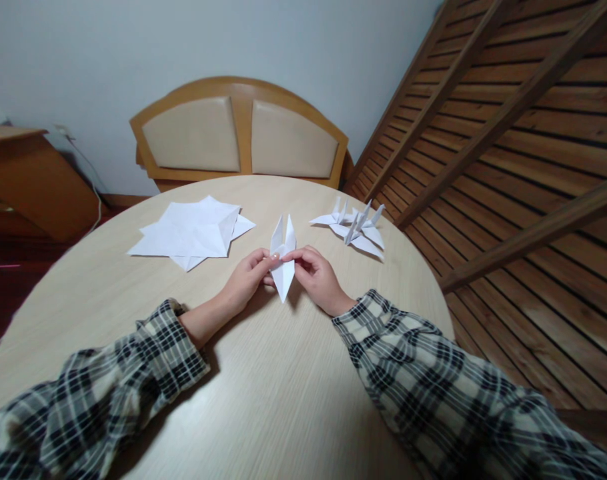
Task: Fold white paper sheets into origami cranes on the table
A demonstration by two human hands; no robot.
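Observation:
A white folded-paper piece (284, 277), a long diamond with two separate points at its far end, is held above the table between both hands. My left hand (251, 277) pinches its left edge, thumb on top and fingers partly underneath. From the other side, my right hand (317, 277) grips the right edge near the middle with thumb and fingertips. The single near point of the paper faces me. Several finished paper cranes (356, 230) sit beyond my right hand. Past my left hand lies a loose stack of white paper sheets (188, 230), turned at differing angles.
The round light-wood table (263, 400) fills the foreground. Behind it stands a wooden headboard-like panel (241, 127) with cream pads. A slatted wooden screen (523, 167) leans along the right side. At the far left is a brown wooden desk (28, 173), with a cable by the wall.

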